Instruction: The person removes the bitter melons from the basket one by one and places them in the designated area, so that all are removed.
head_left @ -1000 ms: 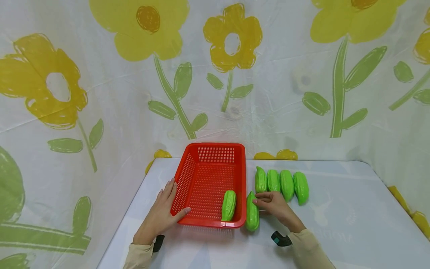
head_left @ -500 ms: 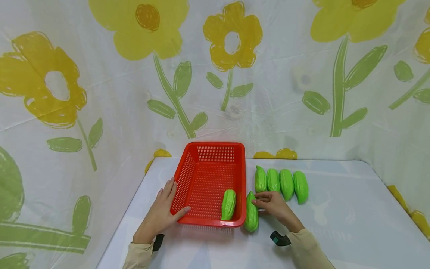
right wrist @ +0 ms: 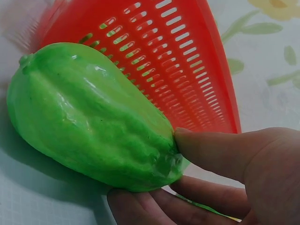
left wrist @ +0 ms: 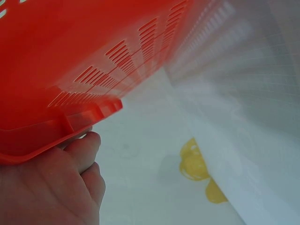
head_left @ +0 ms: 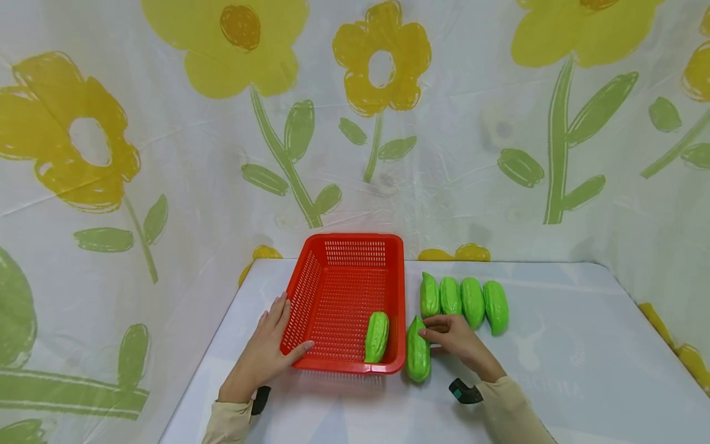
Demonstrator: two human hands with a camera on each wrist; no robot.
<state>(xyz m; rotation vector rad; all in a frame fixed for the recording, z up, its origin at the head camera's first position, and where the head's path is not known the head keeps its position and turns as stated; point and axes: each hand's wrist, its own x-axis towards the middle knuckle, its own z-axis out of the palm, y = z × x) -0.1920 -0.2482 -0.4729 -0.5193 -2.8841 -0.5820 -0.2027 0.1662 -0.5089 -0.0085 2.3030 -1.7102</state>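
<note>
A green ridged bitter melon (head_left: pixel 418 353) lies against the right outer side of a red basket (head_left: pixel 349 369). My right hand (head_left: pixel 457 342) pinches its far, narrow end, with the thumb (right wrist: pixel 211 149) on one side and fingers (right wrist: pixel 140 206) on the other. Across the basket's near left corner rests my left hand (head_left: pixel 265 345), its fingers mostly straight along the rim and its thumb spread over the front edge. In the left wrist view, some fingers (left wrist: pixel 86 150) show beneath the red rim. Another bitter melon (head_left: pixel 377 338) lies inside the basket at its near right.
Several more bitter melons (head_left: pixel 473 303) form a row on the white table (head_left: pixel 577 320), just beyond my right hand. A flowered cloth (head_left: pixel 460 203) hangs behind the table and along its left side.
The pinched bitter melon has turned slightly, its near end swinging a little to the right. My left hand and the basket stay in place.
</note>
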